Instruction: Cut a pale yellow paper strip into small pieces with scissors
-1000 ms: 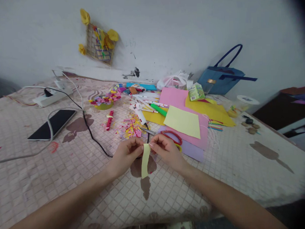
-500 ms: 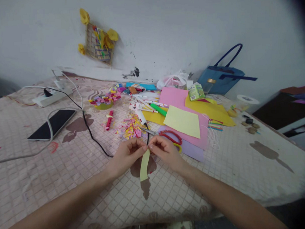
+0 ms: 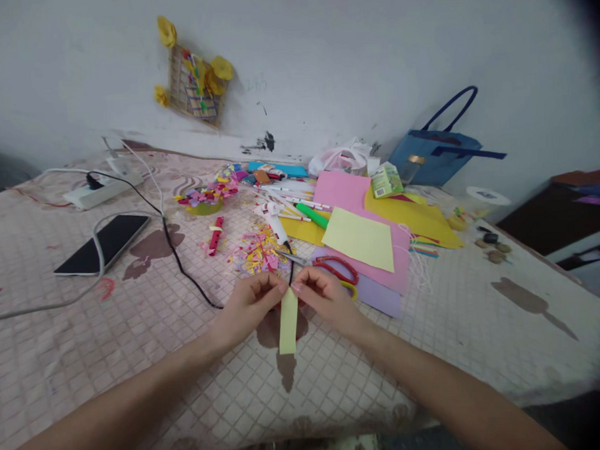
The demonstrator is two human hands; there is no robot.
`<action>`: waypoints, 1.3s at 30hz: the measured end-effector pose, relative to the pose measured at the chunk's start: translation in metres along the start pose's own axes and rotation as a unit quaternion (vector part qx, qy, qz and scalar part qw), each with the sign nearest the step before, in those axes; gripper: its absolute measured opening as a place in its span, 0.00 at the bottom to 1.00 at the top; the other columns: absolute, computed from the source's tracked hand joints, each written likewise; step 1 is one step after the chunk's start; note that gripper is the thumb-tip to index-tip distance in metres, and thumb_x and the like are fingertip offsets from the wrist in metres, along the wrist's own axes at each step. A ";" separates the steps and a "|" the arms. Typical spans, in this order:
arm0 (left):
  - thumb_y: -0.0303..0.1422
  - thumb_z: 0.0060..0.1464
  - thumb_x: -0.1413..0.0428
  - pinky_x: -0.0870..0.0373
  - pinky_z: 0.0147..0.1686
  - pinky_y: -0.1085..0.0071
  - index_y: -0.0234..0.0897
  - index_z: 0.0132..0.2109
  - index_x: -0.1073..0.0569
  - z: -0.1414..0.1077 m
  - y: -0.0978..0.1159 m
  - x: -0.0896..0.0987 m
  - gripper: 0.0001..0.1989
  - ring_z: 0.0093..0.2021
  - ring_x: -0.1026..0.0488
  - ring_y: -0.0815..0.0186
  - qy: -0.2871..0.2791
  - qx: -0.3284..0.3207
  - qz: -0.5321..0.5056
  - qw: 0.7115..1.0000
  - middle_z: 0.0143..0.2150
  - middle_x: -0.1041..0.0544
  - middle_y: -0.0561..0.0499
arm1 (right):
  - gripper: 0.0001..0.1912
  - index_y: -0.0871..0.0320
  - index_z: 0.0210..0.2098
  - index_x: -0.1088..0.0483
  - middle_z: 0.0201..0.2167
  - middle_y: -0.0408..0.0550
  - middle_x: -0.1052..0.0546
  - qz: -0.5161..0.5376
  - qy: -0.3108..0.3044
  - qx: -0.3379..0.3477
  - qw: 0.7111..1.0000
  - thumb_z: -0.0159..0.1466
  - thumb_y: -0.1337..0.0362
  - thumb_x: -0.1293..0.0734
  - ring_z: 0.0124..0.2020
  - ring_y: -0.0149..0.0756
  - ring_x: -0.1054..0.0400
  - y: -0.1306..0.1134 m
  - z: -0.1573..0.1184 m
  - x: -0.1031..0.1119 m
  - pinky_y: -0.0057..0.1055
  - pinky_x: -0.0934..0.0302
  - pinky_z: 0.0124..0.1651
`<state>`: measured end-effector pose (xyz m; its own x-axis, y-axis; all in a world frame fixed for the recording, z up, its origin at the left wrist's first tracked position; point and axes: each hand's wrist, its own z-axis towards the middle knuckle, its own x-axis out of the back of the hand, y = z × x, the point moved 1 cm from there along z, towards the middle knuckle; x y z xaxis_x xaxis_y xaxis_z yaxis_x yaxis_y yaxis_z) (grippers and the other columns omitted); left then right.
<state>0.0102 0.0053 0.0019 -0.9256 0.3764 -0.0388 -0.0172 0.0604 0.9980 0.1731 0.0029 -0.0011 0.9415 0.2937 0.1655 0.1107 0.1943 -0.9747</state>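
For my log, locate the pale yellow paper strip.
In the head view, just below centre: the strip hangs from the left hand and right hand.

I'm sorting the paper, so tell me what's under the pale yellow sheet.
Along the right and lower edges of the pale yellow sheet, a pink sheet shows beneath. A bright yellow sheet reaches its left edge, perhaps continuing underneath. Anything fully covered can't be seen.

Light dim, diffuse, cool-grey; source out of view. White painted wall [image 3: 324, 60] reads grey. Shadows faint, soft-edged; space below pale, lattice-patterned tablecloth [image 3: 455, 311] very dark at right. Wide-angle lens stretches edges; upper right corner falls into blurred black. Pale-yellow paper strip [image 3: 288, 325] clear in outline; print on green-and-white cardboard box [image 3: 387, 181] too soft to read.
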 end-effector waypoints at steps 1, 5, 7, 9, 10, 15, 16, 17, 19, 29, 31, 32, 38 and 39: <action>0.41 0.52 0.46 0.32 0.33 0.71 0.32 0.30 0.30 0.000 0.000 0.000 0.13 0.28 0.30 0.69 -0.003 0.010 -0.014 1.000 0.26 0.27 0.51 | 0.10 0.58 0.28 0.38 0.23 0.39 0.38 0.000 0.000 0.004 1.000 0.61 0.58 0.38 0.25 0.28 0.42 0.001 0.000 0.000 0.25 0.46 0.27; 0.41 0.52 0.47 0.32 0.32 0.71 0.32 0.30 0.30 0.000 0.001 -0.002 0.15 0.27 0.30 0.68 -0.013 0.025 -0.028 0.999 0.26 0.27 0.51 | 0.10 0.58 0.28 0.38 0.23 0.40 0.38 -0.002 -0.002 0.015 1.000 0.62 0.59 0.39 0.25 0.28 0.43 -0.002 0.000 -0.001 0.25 0.46 0.28; 0.40 0.51 0.45 0.34 0.29 0.73 0.32 0.29 0.30 -0.001 0.004 -0.002 0.13 0.26 0.31 0.69 -0.005 0.016 0.004 1.000 0.25 0.28 0.52 | 0.10 0.58 0.28 0.38 0.23 0.40 0.38 -0.010 -0.004 0.016 1.000 0.62 0.60 0.39 0.26 0.28 0.42 -0.005 -0.001 -0.001 0.25 0.46 0.29; 0.39 0.51 0.45 0.36 0.27 0.74 0.33 0.28 0.31 -0.003 0.006 -0.001 0.12 0.24 0.33 0.70 0.010 -0.001 0.034 0.999 0.23 0.29 0.53 | 0.10 0.58 0.28 0.37 0.24 0.40 0.37 -0.011 -0.007 0.007 1.000 0.62 0.59 0.39 0.26 0.29 0.41 -0.007 -0.001 -0.002 0.26 0.45 0.29; 0.39 0.51 0.46 0.36 0.27 0.74 0.33 0.28 0.31 -0.003 0.006 -0.001 0.12 0.24 0.33 0.70 0.014 -0.008 0.043 0.999 0.23 0.29 0.53 | 0.10 0.58 0.28 0.37 0.24 0.41 0.36 -0.007 -0.010 0.001 1.000 0.62 0.59 0.39 0.27 0.29 0.40 -0.008 -0.001 -0.002 0.26 0.45 0.29; 0.38 0.52 0.46 0.36 0.27 0.75 0.33 0.28 0.31 -0.003 0.005 0.000 0.12 0.25 0.33 0.71 0.022 -0.007 0.051 0.998 0.23 0.30 0.54 | 0.11 0.58 0.28 0.37 0.24 0.41 0.35 0.002 -0.021 -0.015 1.000 0.62 0.58 0.39 0.26 0.29 0.40 -0.004 0.000 -0.001 0.27 0.44 0.30; 0.38 0.52 0.46 0.36 0.27 0.75 0.33 0.28 0.31 -0.002 0.004 0.000 0.12 0.24 0.33 0.71 0.022 -0.003 0.050 0.998 0.23 0.30 0.54 | 0.10 0.58 0.28 0.37 0.24 0.41 0.35 -0.003 -0.020 -0.014 1.000 0.62 0.59 0.39 0.26 0.29 0.40 -0.003 0.000 0.000 0.26 0.45 0.29; 0.39 0.52 0.47 0.37 0.27 0.75 0.33 0.28 0.31 -0.002 0.004 0.000 0.13 0.24 0.33 0.71 0.019 0.001 0.050 0.999 0.23 0.30 0.54 | 0.10 0.59 0.28 0.37 0.24 0.41 0.36 -0.010 -0.017 -0.011 1.000 0.62 0.60 0.39 0.26 0.29 0.40 -0.003 0.000 0.000 0.26 0.45 0.29; 0.40 0.52 0.46 0.37 0.26 0.74 0.33 0.28 0.31 -0.001 0.004 0.000 0.13 0.24 0.33 0.71 0.008 0.008 0.045 0.999 0.23 0.30 0.54 | 0.09 0.59 0.27 0.37 0.24 0.41 0.36 -0.023 -0.016 -0.005 1.000 0.62 0.61 0.40 0.27 0.29 0.41 -0.003 -0.001 0.000 0.26 0.46 0.29; 0.38 0.49 0.43 0.37 0.25 0.76 0.33 0.26 0.32 -0.002 0.004 -0.001 0.12 0.23 0.33 0.72 -0.021 0.012 -0.004 1.000 0.22 0.29 0.54 | 0.11 0.59 0.26 0.38 0.22 0.40 0.38 0.006 -0.033 -0.014 0.999 0.61 0.59 0.38 0.25 0.28 0.43 -0.007 0.000 -0.003 0.26 0.48 0.28; 0.38 0.49 0.44 0.37 0.25 0.76 0.34 0.26 0.32 0.000 0.002 -0.002 0.12 0.22 0.33 0.72 -0.020 0.037 -0.026 0.999 0.22 0.29 0.54 | 0.12 0.59 0.25 0.38 0.22 0.40 0.38 0.004 -0.026 -0.015 1.000 0.61 0.58 0.38 0.25 0.28 0.43 -0.006 0.000 -0.003 0.26 0.48 0.28; 0.39 0.49 0.44 0.36 0.24 0.76 0.34 0.26 0.32 0.000 0.001 -0.002 0.12 0.22 0.33 0.72 -0.016 0.050 -0.036 0.998 0.21 0.29 0.54 | 0.12 0.59 0.25 0.39 0.22 0.40 0.38 0.005 -0.024 -0.018 1.000 0.61 0.58 0.38 0.24 0.28 0.43 -0.005 0.000 -0.003 0.26 0.48 0.28; 0.41 0.50 0.45 0.34 0.26 0.73 0.33 0.28 0.31 0.001 0.002 -0.001 0.14 0.23 0.31 0.70 -0.004 0.051 -0.016 0.999 0.23 0.27 0.53 | 0.14 0.58 0.26 0.39 0.22 0.40 0.37 0.015 -0.021 -0.036 0.999 0.62 0.55 0.39 0.25 0.29 0.41 -0.006 0.001 -0.004 0.26 0.45 0.28; 0.41 0.50 0.45 0.34 0.25 0.74 0.34 0.27 0.31 0.000 0.003 -0.001 0.14 0.23 0.32 0.70 -0.002 0.033 0.008 0.999 0.22 0.28 0.53 | 0.14 0.58 0.26 0.39 0.22 0.40 0.37 0.016 -0.023 -0.041 0.999 0.62 0.55 0.40 0.25 0.29 0.41 -0.006 0.001 -0.004 0.26 0.45 0.28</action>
<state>0.0109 0.0053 0.0048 -0.9239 0.3820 -0.0229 0.0232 0.1156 0.9930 0.1687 0.0010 0.0047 0.9294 0.3421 0.1387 0.1080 0.1073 -0.9883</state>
